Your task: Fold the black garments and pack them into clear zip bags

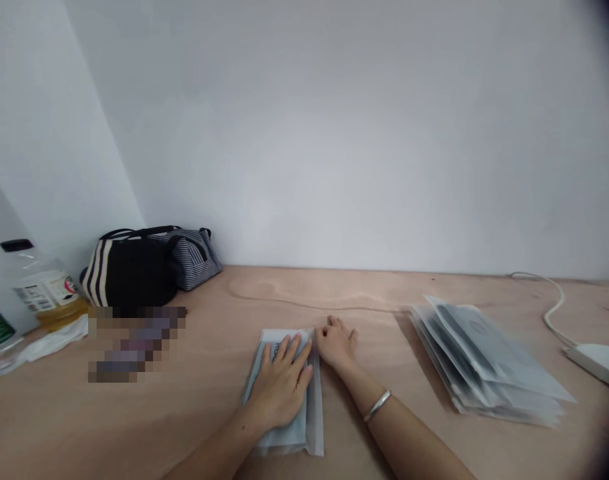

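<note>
A frosted plastic bag [314,420] lies flat on the table in front of me, with a light blue-grey flat item [289,437] inside. Dark lettering shows on that item near the top, partly under my fingers. My left hand [283,387] rests flat on the bag with its fingers spread. At the bag's upper right corner is my right hand [337,343], a silver bangle on its wrist. Its thumb and forefinger are pinched together at the bag's edge, while the other fingers point outward. The exact grip is partly hidden.
A fanned stack of similar frosted bags [489,360] lies to the right. Beyond it are a white device [597,363] and its cable [559,300]. At left stand a bottle of yellow liquid [44,293], a black bag [134,270], a striped pouch [197,257] and a blurred-out item [139,343].
</note>
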`<state>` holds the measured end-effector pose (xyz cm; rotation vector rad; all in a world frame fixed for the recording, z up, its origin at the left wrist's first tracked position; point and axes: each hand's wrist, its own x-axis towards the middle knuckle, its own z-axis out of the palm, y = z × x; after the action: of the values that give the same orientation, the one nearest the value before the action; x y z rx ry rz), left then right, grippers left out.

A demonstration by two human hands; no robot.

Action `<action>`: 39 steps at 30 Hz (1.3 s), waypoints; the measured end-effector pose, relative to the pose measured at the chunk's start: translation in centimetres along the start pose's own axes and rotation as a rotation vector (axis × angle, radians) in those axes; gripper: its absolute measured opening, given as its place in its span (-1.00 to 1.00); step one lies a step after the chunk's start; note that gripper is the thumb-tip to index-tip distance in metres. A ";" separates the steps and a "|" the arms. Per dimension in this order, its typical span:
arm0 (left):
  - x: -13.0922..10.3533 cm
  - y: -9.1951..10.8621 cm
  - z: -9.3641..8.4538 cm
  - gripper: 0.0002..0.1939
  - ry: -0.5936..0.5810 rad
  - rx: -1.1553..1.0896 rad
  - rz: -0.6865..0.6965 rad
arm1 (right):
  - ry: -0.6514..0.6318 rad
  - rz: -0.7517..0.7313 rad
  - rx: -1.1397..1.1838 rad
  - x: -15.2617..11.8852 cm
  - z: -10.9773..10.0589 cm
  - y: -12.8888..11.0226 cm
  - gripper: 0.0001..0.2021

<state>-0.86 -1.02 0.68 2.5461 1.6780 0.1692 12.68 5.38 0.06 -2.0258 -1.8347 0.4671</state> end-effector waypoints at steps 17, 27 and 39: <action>0.1 -0.2 0.2 -0.52 0.037 -0.015 -0.002 | -0.195 -0.321 0.103 -9.9 0.1 3.3 -0.75; -0.1 -0.4 0.7 -0.52 0.112 -0.034 0.000 | -0.040 -0.379 0.421 -9.0 -0.9 4.6 -0.81; -0.3 -1.1 1.1 -0.53 0.220 -0.161 -0.008 | -0.032 -0.241 0.124 -5.4 0.7 -0.5 -0.61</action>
<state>-1.79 -0.87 -0.52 2.4766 1.6670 0.5793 11.37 0.08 -0.31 -1.6988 -1.9846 0.5314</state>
